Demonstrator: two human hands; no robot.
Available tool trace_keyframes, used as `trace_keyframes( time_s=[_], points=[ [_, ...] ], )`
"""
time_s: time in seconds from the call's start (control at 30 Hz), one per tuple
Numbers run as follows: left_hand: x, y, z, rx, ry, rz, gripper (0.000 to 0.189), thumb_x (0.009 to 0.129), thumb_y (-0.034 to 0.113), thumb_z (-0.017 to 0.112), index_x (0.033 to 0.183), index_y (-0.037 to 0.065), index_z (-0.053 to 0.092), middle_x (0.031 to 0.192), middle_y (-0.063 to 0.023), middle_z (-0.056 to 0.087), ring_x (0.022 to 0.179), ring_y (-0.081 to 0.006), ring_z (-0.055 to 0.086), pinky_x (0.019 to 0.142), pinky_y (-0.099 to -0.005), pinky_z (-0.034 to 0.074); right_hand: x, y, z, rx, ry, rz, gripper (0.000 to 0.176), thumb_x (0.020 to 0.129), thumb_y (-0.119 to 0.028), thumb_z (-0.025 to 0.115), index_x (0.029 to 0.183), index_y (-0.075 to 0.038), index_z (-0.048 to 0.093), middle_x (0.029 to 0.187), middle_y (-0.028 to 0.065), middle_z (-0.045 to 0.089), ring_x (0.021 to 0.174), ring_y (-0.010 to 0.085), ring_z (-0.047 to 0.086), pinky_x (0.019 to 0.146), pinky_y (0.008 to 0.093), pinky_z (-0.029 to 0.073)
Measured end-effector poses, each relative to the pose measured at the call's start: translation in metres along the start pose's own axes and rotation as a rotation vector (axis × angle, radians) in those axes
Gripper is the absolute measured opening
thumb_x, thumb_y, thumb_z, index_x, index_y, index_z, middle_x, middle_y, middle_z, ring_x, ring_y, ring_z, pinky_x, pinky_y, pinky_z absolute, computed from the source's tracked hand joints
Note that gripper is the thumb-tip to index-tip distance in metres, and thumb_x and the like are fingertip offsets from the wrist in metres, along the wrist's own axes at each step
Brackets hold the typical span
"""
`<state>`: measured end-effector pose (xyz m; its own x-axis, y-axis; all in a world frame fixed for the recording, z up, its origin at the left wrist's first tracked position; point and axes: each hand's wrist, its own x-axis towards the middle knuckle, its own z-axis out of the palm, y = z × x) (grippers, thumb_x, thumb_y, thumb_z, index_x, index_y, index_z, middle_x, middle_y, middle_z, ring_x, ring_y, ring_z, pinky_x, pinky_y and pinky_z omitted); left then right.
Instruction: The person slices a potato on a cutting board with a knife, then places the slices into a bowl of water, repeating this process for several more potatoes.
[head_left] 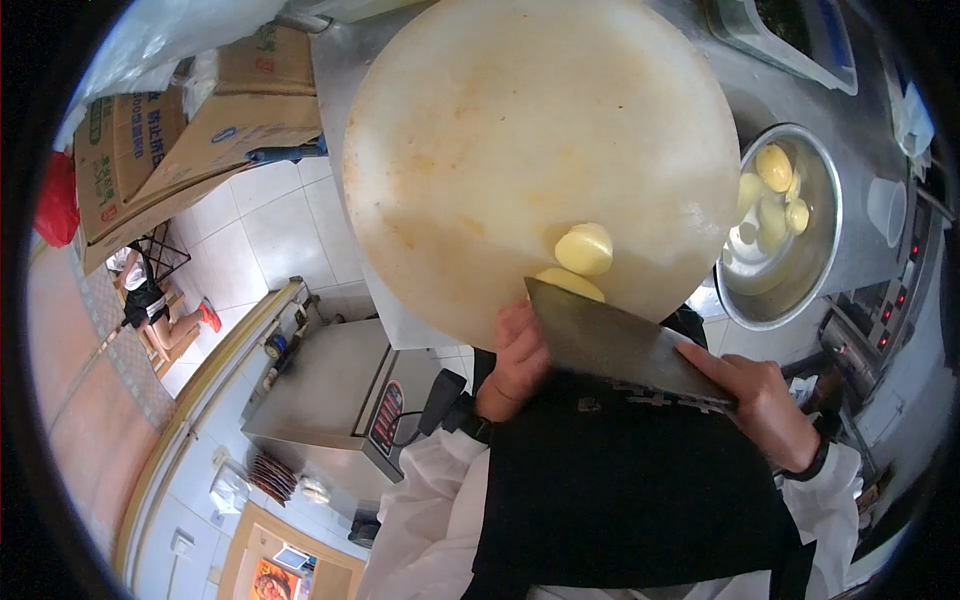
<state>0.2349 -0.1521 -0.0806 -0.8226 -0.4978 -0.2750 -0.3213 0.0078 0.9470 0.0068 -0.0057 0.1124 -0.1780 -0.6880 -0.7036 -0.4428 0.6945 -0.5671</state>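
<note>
My right hand (pixel 760 400) grips a broad-bladed cleaver (pixel 620 345) by its handle end. The blade slants across the near edge of a big round cutting board (pixel 520 130). Beyond the blade lies a pale yellow peeled potato piece (pixel 585 249) with a flat cut face. A second potato piece (pixel 572 283) sits right against the blade, which partly covers it. My left hand (pixel 516 350) is beside the cleaver's tip at the board's near edge, fingers curled. Whether anything is inside those fingers is hidden.
On the right, a metal bowl (pixel 832 225) holds several peeled potatoes in water. A plastic tub (pixel 850 75) stands at the far right corner. Cardboard boxes (pixel 205 140) are at the left, above a steel appliance (pixel 315 385). Another person (pixel 150 295) sits farther off to the left.
</note>
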Motion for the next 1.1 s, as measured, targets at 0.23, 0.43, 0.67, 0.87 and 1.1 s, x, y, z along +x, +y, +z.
trace_keyframes(
  time_s=[0.23,0.43,0.67,0.87,1.1],
  points=[
    [0.04,0.044,-0.009,0.401,0.212,0.765,0.025,0.053,0.007,0.065,0.077,0.006,0.062,0.094,-0.0074,0.06,0.096,-0.0271,0.054,0.083,-0.0432,0.045,0.015,0.013,0.015,0.047,0.084,-0.025,0.071,0.065,-0.006,0.068,0.131,-0.016,0.044,0.069,0.011,0.056,0.06,0.0291,0.057,0.055,0.0397,0.047],
    [0.026,0.024,-0.014,0.369,0.076,0.625,0.024,0.052,0.006,0.065,0.075,0.007,0.061,0.092,-0.0068,0.061,0.095,-0.0274,0.055,0.083,-0.0428,0.045,-0.008,0.001,-0.003,0.015,0.013,-0.005,0.07,0.065,-0.005,0.068,0.13,-0.015,0.045,0.067,0.0111,0.056,0.06,0.0289,0.058,0.055,0.0386,0.047],
    [0.05,0.061,-0.011,0.371,0.199,0.719,0.029,0.059,0.004,0.073,0.086,0.01,0.066,0.096,-0.003,0.062,0.093,-0.0208,0.057,0.078,-0.0354,0.045,0.036,0.004,0.023,0.121,0.107,-0.035,0.065,0.067,-0.003,0.065,0.129,-0.013,0.046,0.07,0.0144,0.057,0.063,0.0311,0.058,0.06,0.0409,0.048],
    [0.065,0.082,-0.005,0.395,0.145,0.658,0.03,0.064,0.006,0.074,0.092,0.011,0.065,0.097,-0.0017,0.062,0.086,-0.0181,0.058,0.077,-0.0312,0.044,0.017,0.026,0.037,0.786,0.284,0.304,0.012,0.079,-0.003,0.053,0.09,0.0,0.055,0.062,0.0062,0.053,0.051,0.0145,0.052,0.046,0.0262,0.04],
    [0.103,0.11,0.007,0.401,0.064,0.527,0.043,0.064,0.02,0.076,0.102,0.009,0.059,0.11,-0.0068,0.055,0.101,-0.0267,0.051,0.09,-0.0379,0.037,-0.044,0.083,0.052,1.063,0.65,0.452,0.01,0.083,-0.006,0.049,0.073,-0.003,0.049,0.053,0.0028,0.048,0.038,0.0092,0.045,0.036,0.024,0.037]
  ],
)
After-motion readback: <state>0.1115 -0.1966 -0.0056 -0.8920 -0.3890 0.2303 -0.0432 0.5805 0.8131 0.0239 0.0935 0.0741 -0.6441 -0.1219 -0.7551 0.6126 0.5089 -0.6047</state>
